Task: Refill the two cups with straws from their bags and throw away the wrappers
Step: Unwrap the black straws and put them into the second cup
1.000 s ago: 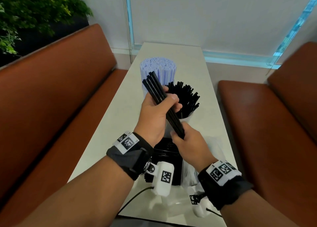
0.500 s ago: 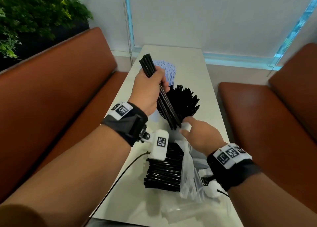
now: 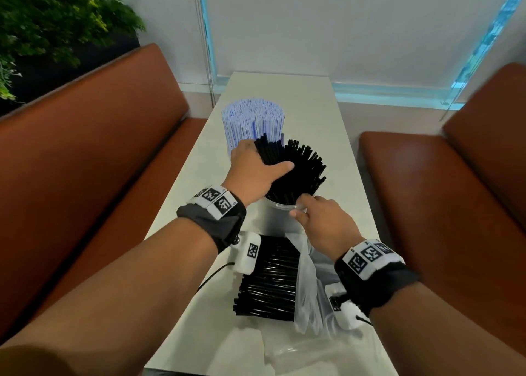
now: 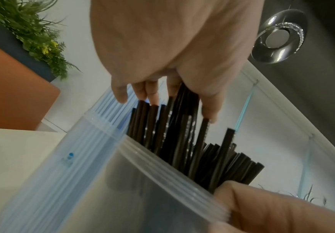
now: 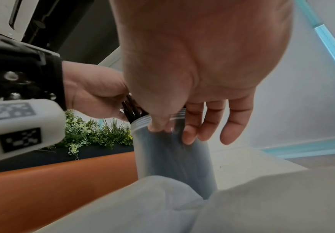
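Left hand (image 3: 253, 173) curled round a bunch of black straws (image 3: 266, 152), thumb across the front; the bunch stands in the near clear cup (image 3: 280, 216) among the black straws already fanned out of it; grip clamped on the bunch. Right hand (image 3: 324, 223) at the near rim of the same cup; thumb and forefinger pinch the rim, the remaining fingers (image 5: 234, 124) relaxed beside the cup wall; grip clamped on the cup. Just beyond, touching or nearly touching the near cup, the far cup (image 3: 253, 125) packed full of blue-and-white wrapped straws. Both cups stand mid tabletop (image 3: 284, 91), the far one slightly left. Nearer the person, a stack of loose black straws (image 3: 270, 281) lies flat on the tabletop, half out of a clear plastic bag (image 3: 306, 296) crumpled to its right; a second clear wrapper (image 3: 287, 353) lies flat at the near edge. Brown bench seats (image 3: 99, 159) flank the tabletop left and right; green plants (image 3: 57, 20) behind the left bench.
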The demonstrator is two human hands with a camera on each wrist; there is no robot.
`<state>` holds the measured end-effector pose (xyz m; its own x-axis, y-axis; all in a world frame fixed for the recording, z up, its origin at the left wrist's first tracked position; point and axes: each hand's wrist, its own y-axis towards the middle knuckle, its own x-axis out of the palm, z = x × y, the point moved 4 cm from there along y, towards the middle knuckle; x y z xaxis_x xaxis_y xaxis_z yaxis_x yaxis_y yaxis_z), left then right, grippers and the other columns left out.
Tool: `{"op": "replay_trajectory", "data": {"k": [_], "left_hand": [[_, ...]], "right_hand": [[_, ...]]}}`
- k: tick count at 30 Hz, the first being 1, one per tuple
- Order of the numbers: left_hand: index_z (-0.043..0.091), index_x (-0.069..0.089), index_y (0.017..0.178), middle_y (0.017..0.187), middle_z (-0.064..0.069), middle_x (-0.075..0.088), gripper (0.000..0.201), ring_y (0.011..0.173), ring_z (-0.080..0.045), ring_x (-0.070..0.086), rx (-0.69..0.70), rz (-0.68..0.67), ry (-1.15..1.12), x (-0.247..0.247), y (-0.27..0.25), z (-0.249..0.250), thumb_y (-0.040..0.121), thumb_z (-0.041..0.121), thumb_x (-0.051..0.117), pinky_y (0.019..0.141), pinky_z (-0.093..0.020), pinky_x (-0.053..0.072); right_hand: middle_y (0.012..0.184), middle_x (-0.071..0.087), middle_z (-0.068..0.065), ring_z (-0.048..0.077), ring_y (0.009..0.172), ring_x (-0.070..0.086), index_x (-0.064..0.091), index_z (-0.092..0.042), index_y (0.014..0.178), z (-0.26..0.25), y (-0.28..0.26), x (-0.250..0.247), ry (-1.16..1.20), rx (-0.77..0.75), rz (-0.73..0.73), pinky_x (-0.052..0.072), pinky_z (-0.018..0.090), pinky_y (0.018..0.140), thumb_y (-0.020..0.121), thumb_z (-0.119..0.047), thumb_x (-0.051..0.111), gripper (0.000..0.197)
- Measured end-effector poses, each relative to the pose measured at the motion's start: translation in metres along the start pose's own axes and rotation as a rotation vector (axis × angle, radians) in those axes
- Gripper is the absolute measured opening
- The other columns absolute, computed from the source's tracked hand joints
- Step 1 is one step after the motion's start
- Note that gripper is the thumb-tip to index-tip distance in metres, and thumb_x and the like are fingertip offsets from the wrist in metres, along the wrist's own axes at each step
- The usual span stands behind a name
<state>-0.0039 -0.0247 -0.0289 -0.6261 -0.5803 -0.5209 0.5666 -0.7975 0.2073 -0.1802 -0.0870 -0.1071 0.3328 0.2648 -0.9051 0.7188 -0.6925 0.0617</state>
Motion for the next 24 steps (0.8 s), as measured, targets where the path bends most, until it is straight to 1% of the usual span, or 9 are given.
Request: {"op": "replay_trajectory", "data": {"k": [3,6,8,11,13,16,18,21,24], "left_hand": [[0.027,0.038,0.144,0.147,0.003,0.036,0.083,0.138,-0.013,0.036,0.106,0.147,-0.044,-0.009,-0.017,-0.004,0.077,0.054,0.078,0.116,-0.027,0.030],[0.028,0.044,0.141,0.146,0.009,0.044,0.064,0.135,-0.009,0.038,0.289,-0.048,0.143,0.008,-0.031,-0.005,0.087,0.050,0.069,0.116,-0.037,0.035],[0.022,0.046,0.146,0.155,0.005,0.038,0.067,0.142,-0.010,0.028,0.275,-0.127,0.269,0.013,-0.034,-0.012,0.090,0.055,0.063,0.121,-0.041,0.029],[0.023,0.036,0.149,0.159,0.003,0.029,0.080,0.149,-0.013,0.022,0.307,0.088,0.181,-0.002,-0.036,-0.016,0.086,0.068,0.055,0.120,-0.030,0.020],[0.029,0.027,0.151,0.155,0.012,0.025,0.090,0.147,-0.008,0.021,0.253,0.176,0.030,-0.007,-0.044,-0.028,0.080,0.073,0.060,0.118,-0.023,0.018],[0.028,0.019,0.155,0.157,0.006,0.023,0.115,0.146,-0.007,0.019,0.105,0.066,-0.087,0.006,-0.053,-0.042,0.064,0.069,0.076,0.122,-0.034,0.021],[0.032,0.022,0.153,0.150,0.010,0.031,0.117,0.144,-0.009,0.026,0.140,0.003,-0.112,0.017,-0.049,-0.040,0.058,0.060,0.086,0.121,-0.040,0.028],[0.055,0.011,0.144,0.146,0.032,0.019,0.121,0.144,-0.005,0.021,0.140,-0.028,-0.086,0.033,-0.034,-0.023,0.052,0.063,0.088,0.119,-0.028,0.021],[0.059,0.001,0.144,0.153,0.019,0.013,0.125,0.142,-0.003,0.017,0.154,-0.030,0.026,0.046,-0.015,-0.006,0.051,0.068,0.084,0.111,-0.023,0.017]], "right_hand": [[0.084,0.045,-0.014,0.018,0.089,0.045,0.047,-0.032,0.098,0.001,0.000,0.001,-0.024,-0.001,0.001,0.037,0.035,0.067,0.098,-0.058,0.045,0.027],[0.078,0.037,-0.018,0.017,0.087,0.042,0.044,-0.033,0.096,-0.001,-0.002,0.002,-0.016,-0.004,0.006,0.034,0.034,0.065,0.098,-0.059,0.045,0.026],[0.078,0.037,-0.018,0.016,0.087,0.042,0.046,-0.032,0.098,-0.002,-0.003,0.000,-0.020,-0.013,0.001,0.034,0.033,0.065,0.098,-0.059,0.044,0.026],[0.079,0.038,-0.018,0.016,0.086,0.041,0.041,-0.035,0.094,0.000,-0.005,-0.003,-0.010,-0.013,-0.003,0.034,0.033,0.065,0.099,-0.058,0.044,0.024],[0.079,0.038,-0.017,0.015,0.086,0.039,0.038,-0.037,0.093,0.001,-0.005,-0.002,0.004,-0.014,-0.001,0.033,0.033,0.066,0.099,-0.058,0.044,0.022],[0.080,0.038,-0.017,0.015,0.086,0.040,0.041,-0.034,0.095,0.001,-0.004,0.002,0.003,-0.016,0.007,0.032,0.031,0.066,0.098,-0.058,0.044,0.024],[0.082,0.039,-0.015,0.018,0.088,0.043,0.047,-0.031,0.104,0.002,-0.003,0.007,-0.023,-0.017,0.004,0.035,0.031,0.068,0.098,-0.058,0.043,0.029],[0.097,0.051,-0.006,0.021,0.099,0.049,0.050,-0.030,0.122,0.003,-0.004,0.011,-0.073,-0.012,0.001,0.041,0.033,0.074,0.098,-0.059,0.040,0.039],[0.110,0.058,-0.003,0.023,0.101,0.049,0.051,-0.030,0.127,0.002,-0.005,0.011,-0.083,-0.015,0.006,0.045,0.036,0.076,0.097,-0.059,0.037,0.043]]}}
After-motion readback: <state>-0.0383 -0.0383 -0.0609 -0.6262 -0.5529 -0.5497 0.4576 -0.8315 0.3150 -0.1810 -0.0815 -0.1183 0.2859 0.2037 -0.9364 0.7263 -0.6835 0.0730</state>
